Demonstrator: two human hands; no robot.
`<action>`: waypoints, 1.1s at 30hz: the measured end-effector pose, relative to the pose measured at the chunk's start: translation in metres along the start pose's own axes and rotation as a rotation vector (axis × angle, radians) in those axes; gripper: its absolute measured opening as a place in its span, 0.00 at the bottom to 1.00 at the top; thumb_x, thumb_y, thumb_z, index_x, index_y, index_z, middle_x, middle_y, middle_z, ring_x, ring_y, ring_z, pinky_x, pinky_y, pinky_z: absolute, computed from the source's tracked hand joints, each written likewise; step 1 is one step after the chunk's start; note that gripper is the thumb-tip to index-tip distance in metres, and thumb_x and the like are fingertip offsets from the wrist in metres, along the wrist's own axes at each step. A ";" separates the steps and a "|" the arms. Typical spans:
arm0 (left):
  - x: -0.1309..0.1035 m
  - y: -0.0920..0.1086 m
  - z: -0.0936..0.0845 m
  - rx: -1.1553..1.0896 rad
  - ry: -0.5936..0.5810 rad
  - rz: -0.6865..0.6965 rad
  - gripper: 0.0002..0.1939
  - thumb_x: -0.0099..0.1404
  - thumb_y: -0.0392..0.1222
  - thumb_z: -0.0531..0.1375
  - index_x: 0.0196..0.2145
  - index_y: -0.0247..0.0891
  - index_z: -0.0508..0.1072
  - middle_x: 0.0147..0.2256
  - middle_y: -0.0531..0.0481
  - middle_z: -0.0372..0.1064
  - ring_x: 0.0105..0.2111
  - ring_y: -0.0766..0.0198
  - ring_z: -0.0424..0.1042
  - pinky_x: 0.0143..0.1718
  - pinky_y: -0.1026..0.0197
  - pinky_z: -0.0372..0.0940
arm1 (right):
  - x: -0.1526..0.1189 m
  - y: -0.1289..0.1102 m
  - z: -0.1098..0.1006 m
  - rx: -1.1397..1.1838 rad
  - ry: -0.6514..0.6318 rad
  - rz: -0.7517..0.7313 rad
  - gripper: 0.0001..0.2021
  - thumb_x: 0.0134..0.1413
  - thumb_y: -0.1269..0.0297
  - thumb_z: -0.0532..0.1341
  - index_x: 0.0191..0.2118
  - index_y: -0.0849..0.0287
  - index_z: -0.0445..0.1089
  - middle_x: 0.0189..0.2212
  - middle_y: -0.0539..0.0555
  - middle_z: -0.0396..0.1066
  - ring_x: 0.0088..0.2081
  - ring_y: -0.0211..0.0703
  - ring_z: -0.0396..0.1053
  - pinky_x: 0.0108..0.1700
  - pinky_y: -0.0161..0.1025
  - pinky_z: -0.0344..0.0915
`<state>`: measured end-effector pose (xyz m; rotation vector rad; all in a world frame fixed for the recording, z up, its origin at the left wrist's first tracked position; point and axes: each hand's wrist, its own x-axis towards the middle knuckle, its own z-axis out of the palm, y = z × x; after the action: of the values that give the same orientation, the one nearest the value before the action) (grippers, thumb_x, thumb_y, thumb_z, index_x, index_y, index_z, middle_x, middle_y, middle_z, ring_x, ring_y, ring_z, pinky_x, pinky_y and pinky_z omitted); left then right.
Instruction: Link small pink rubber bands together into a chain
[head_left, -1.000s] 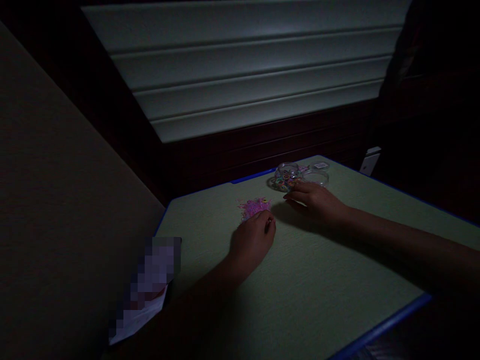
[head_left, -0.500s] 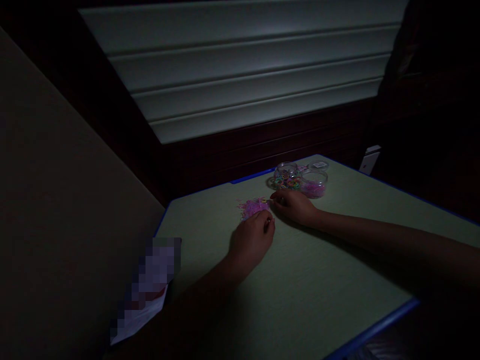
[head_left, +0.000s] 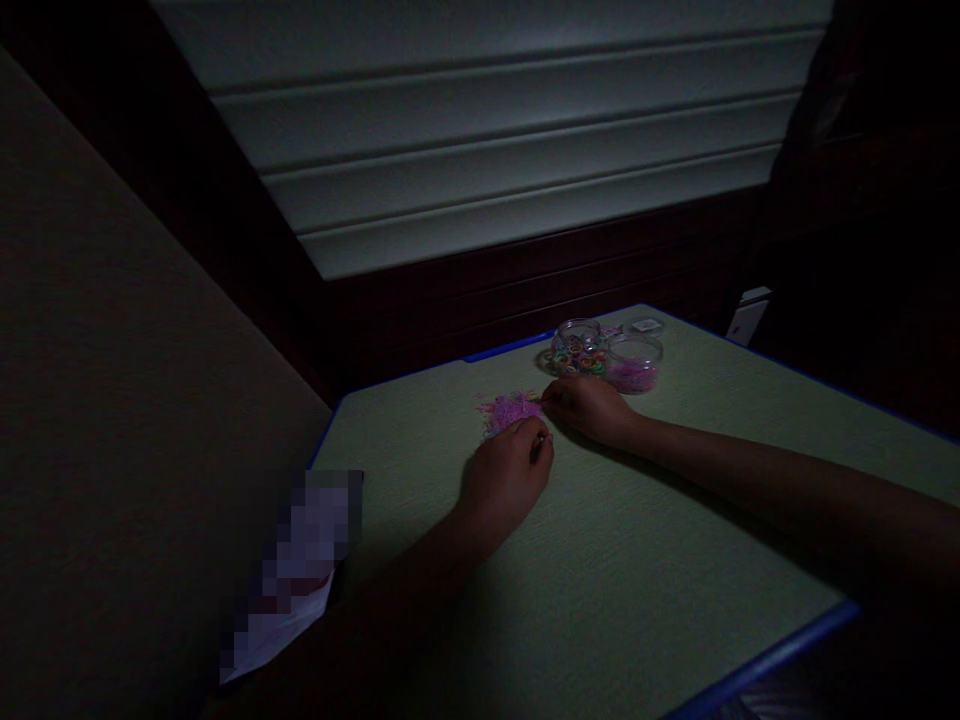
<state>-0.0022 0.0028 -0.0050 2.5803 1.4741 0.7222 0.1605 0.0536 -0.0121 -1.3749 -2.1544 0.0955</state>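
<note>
Left hand point(head_left: 504, 474) curled, right hand point(head_left: 590, 408) bunched, any grip impossible to tell, at mid-frame's pink pile point(head_left: 513, 408): probably light, soft, best pinched at its edge.

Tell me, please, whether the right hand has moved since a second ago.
Yes: the right hand has moved left, away from the jar of pink pieces and toward the pink pile.

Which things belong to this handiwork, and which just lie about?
Likely in use: pink pile, by left hand and right hand; jar of coloured rings; jar of pink pieces.

Apparently lying about: clear lid; blurred item, left; white object, right.
</note>
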 end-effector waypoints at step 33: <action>0.003 0.002 -0.002 -0.053 0.048 -0.092 0.11 0.61 0.44 0.49 0.41 0.42 0.63 0.29 0.53 0.68 0.27 0.66 0.67 0.31 0.65 0.59 | -0.029 -0.002 -0.019 0.580 -0.037 0.074 0.10 0.49 0.63 0.54 0.31 0.64 0.68 0.26 0.52 0.68 0.28 0.36 0.64 0.31 0.33 0.60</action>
<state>-0.0003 0.0040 -0.0020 2.4550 1.5545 0.8045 0.1771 0.0233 -0.0078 -1.1078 -1.8878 0.7185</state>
